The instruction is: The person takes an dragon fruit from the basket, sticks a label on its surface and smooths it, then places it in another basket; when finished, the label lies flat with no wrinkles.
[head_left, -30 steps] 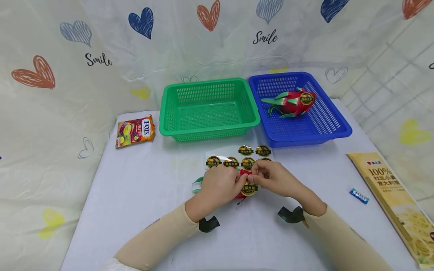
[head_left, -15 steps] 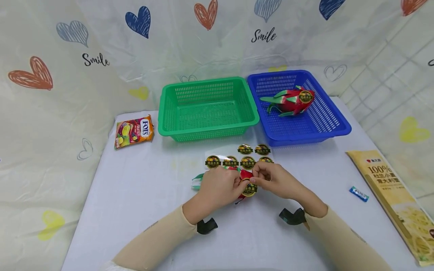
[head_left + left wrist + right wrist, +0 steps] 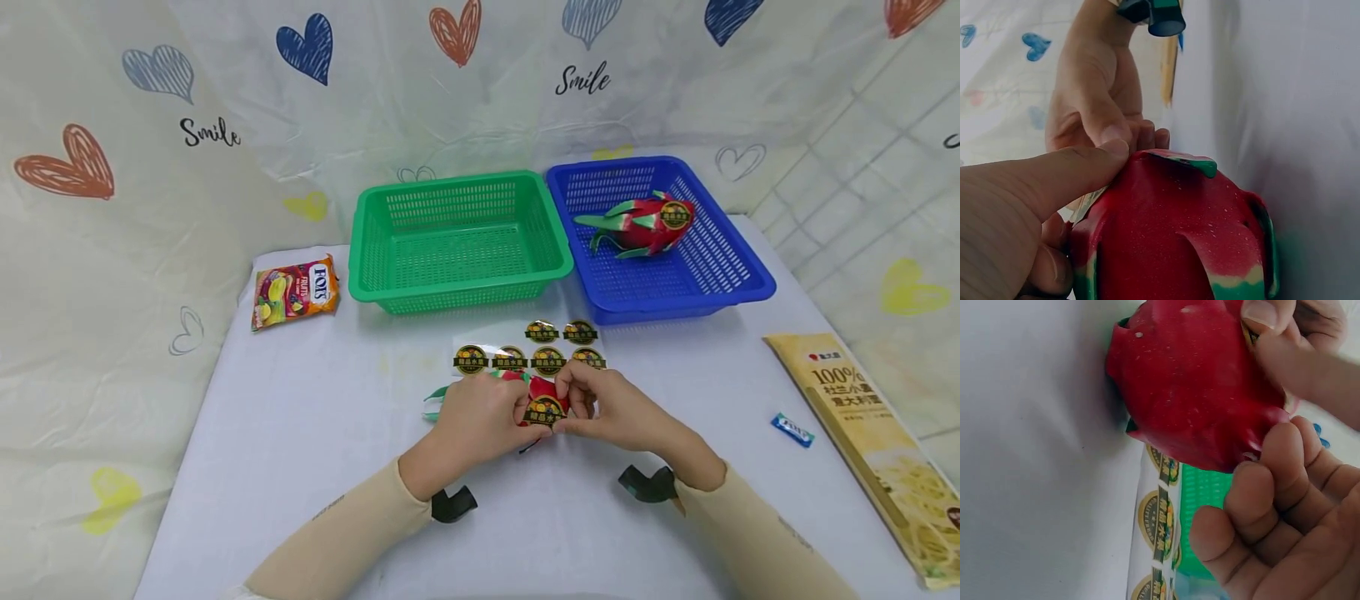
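A red dragon fruit (image 3: pixel 550 387) with green leaf tips lies on its side on the white table, partly covered by both hands. A round black-and-gold sticker (image 3: pixel 544 411) sits on the fruit's near upper side. My left hand (image 3: pixel 480 412) grips the fruit from the left, its thumb by the sticker's lower edge. At the sticker's right, my right hand (image 3: pixel 611 408) has its thumb at the edge and curled fingers on the fruit's end. In the right wrist view, those fingers touch the red skin (image 3: pixel 1185 381). Behind the fruit lies a sheet of stickers (image 3: pixel 472 360).
A green basket (image 3: pixel 461 292) stands behind the sheet. Right of it, a blue basket (image 3: pixel 667 304) holds another stickered dragon fruit (image 3: pixel 645 225). A candy bag (image 3: pixel 295 292) lies left; a small blue wrapped candy (image 3: pixel 792 430) and a yellow pasta package (image 3: pixel 862 442) lie right.
The right thumb has moved down along the sticker's right edge, and the right fingers have settled round the fruit's end. More of the sticker shows, facing up. The left hand keeps its grip.
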`<action>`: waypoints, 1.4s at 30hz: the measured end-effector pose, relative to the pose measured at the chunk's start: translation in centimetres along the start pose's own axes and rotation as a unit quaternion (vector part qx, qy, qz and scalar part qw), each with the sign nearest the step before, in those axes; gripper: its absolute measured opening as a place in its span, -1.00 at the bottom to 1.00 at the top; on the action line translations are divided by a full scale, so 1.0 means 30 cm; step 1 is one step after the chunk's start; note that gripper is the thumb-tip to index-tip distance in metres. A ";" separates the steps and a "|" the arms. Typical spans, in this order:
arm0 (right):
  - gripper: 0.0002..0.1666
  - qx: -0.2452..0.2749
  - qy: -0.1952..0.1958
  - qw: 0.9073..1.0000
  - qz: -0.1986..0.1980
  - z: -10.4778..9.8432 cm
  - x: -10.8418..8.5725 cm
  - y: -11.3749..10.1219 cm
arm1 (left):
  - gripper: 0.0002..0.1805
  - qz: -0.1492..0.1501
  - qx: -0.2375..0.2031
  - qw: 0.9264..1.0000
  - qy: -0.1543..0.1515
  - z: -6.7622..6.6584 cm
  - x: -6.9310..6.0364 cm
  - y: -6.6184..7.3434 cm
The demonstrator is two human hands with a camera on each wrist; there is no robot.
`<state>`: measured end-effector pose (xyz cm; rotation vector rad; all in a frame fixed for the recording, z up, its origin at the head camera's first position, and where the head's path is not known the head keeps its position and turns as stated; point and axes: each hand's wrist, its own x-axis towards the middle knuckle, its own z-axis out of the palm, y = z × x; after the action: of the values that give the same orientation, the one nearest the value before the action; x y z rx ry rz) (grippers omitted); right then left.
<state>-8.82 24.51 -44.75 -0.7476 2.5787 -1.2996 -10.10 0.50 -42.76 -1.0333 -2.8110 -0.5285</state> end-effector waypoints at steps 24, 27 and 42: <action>-0.66 -0.005 -0.041 0.999 -0.002 -0.029 0.025 -0.005 | -0.55 0.036 -0.207 0.976 -0.059 -0.023 0.026 -0.079; -0.67 -0.003 -0.042 0.999 -0.008 -0.033 0.023 -0.003 | -0.51 0.037 -0.210 0.975 -0.062 -0.022 0.024 -0.078; -0.04 -0.155 0.083 0.984 0.033 0.057 -0.015 -0.113 | -0.57 0.003 -0.286 0.948 -0.142 -0.065 0.069 -0.147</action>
<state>-6.61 21.83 -43.15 -0.6152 2.9558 -0.9903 -14.55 -2.07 -41.75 -1.2944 -2.9616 -1.3543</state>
